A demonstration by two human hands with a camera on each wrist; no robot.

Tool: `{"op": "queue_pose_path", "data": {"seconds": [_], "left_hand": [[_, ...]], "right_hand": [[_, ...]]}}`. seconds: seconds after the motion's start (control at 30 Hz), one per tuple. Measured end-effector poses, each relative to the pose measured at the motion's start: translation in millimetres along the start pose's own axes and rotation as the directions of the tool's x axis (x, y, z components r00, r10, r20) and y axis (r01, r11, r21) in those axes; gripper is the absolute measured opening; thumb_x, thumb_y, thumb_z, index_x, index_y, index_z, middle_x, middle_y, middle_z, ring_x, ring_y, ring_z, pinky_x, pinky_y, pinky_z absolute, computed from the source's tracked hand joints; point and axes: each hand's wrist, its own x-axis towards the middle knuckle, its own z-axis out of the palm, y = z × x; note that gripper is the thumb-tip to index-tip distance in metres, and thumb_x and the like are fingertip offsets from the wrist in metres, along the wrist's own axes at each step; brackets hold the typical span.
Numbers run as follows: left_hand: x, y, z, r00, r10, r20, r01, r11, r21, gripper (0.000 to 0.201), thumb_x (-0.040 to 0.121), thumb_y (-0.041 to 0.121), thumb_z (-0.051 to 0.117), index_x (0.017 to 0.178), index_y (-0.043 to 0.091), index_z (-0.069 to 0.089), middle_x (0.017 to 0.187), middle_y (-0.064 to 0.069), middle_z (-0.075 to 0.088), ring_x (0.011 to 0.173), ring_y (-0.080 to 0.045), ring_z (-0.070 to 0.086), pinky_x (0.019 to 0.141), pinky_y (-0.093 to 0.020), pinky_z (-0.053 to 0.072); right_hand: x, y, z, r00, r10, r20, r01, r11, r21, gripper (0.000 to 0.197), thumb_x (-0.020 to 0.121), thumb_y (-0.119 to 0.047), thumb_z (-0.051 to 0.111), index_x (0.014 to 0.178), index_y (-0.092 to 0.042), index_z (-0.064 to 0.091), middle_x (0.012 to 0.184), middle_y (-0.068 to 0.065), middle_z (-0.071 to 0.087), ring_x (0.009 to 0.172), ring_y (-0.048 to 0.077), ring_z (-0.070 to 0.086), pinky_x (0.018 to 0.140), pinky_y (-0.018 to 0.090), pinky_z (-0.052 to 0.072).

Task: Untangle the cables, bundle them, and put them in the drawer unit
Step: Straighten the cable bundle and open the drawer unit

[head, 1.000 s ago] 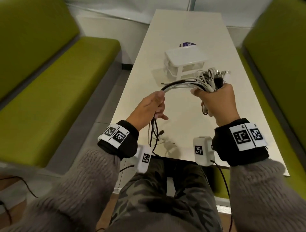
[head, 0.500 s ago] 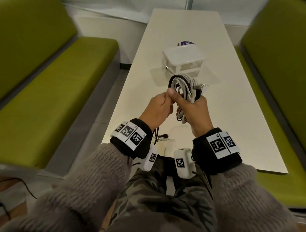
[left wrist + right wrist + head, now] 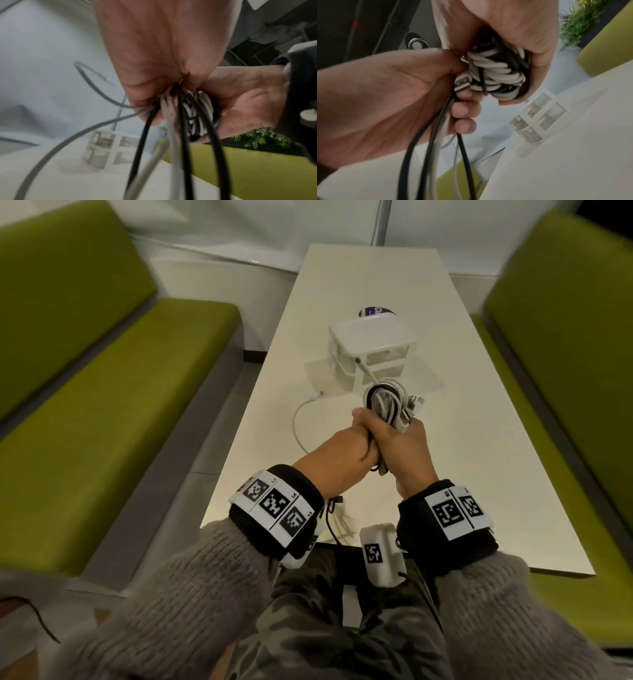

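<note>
A coil of white and black cables (image 3: 386,402) is held up over the table's near half, between my two hands. My right hand (image 3: 409,448) grips the coil (image 3: 496,73) with its fingers curled round it. Pressed against it, my left hand (image 3: 337,451) closes on the strands just below the coil (image 3: 180,115), and black and white tails hang down from it. A USB plug (image 3: 462,85) sticks out between the hands. One white tail (image 3: 297,424) loops out left across the table. The white drawer unit (image 3: 373,345) stands just beyond the coil.
The long white table (image 3: 479,440) runs away from me between two green benches (image 3: 137,405). A purple round object (image 3: 376,311) lies behind the drawer unit. Black cable ends (image 3: 334,508) dangle at the near table edge by my left wrist.
My hands, apart a second ago with cable stretched between them, have come together at the coil. The bundle now stands as a loop, and a white tail has swung out left.
</note>
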Motion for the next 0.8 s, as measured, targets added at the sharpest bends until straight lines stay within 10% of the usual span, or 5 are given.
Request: {"op": "queue_pose_path", "data": {"seconds": [0.27,0.47,0.57,0.7,0.8], "left_hand": [[-3.7,-7.9,11.8,0.986,0.036,-0.164,-0.084,0.953,-0.29,0.011,0.099,0.023,0.04,0.108,0.016,0.04,0.079,0.008,0.053,0.058,0.0,0.054,0.064,-0.023,0.051],[-10.0,-21.6,15.6,0.986,0.056,-0.155,-0.11,0.924,-0.367,0.06,0.096,0.021,0.048,0.143,0.02,0.011,0.095,-0.004,0.057,0.077,-0.02,0.062,0.07,-0.026,0.055],[-12.7,-26.2,14.1,0.996,0.06,-0.07,-0.075,0.968,-0.239,0.059,0.098,0.028,0.042,0.146,0.024,0.009,0.08,0.001,0.056,0.071,-0.01,0.057,0.068,-0.018,0.047],[-14.4,-34.7,17.0,0.997,0.069,-0.038,-0.072,0.994,-0.084,0.03,0.099,0.036,0.033,0.118,0.014,0.043,0.08,-0.005,0.056,0.072,-0.02,0.055,0.065,-0.032,0.042],[-17.7,-44.0,19.0,0.998,0.059,-0.034,-0.064,0.984,-0.167,0.021,0.1,0.032,0.035,0.095,0.017,0.049,0.072,0.005,0.05,0.063,-0.01,0.045,0.061,-0.023,0.037]], "right_hand": [[7.7,1.5,-2.8,0.99,-0.059,-0.126,0.07,0.994,0.084,0.012,0.075,-0.011,0.071,0.079,0.0,0.069,0.069,0.013,0.066,0.055,0.022,0.058,0.043,0.023,0.039],[7.3,1.0,-10.9,0.993,0.005,-0.122,0.025,0.968,0.248,0.007,0.084,-0.002,0.063,0.078,-0.005,0.065,0.072,0.008,0.069,0.06,0.019,0.064,0.051,0.025,0.046],[7.2,2.5,-17.0,0.992,0.075,-0.105,-0.032,0.931,0.363,0.013,0.086,-0.005,0.062,0.073,-0.006,0.063,0.069,0.009,0.066,0.057,0.021,0.059,0.055,0.03,0.043],[9.5,-0.6,-22.9,0.986,0.155,-0.067,-0.088,0.81,0.579,0.014,0.087,-0.007,0.065,0.074,-0.009,0.06,0.062,0.004,0.059,0.059,0.017,0.059,0.067,0.035,0.049],[12.5,-2.7,-27.0,0.976,0.171,-0.137,-0.053,0.789,0.612,0.016,0.087,-0.006,0.065,0.073,-0.011,0.06,0.059,0.002,0.057,0.056,0.015,0.056,0.064,0.032,0.049]]}}
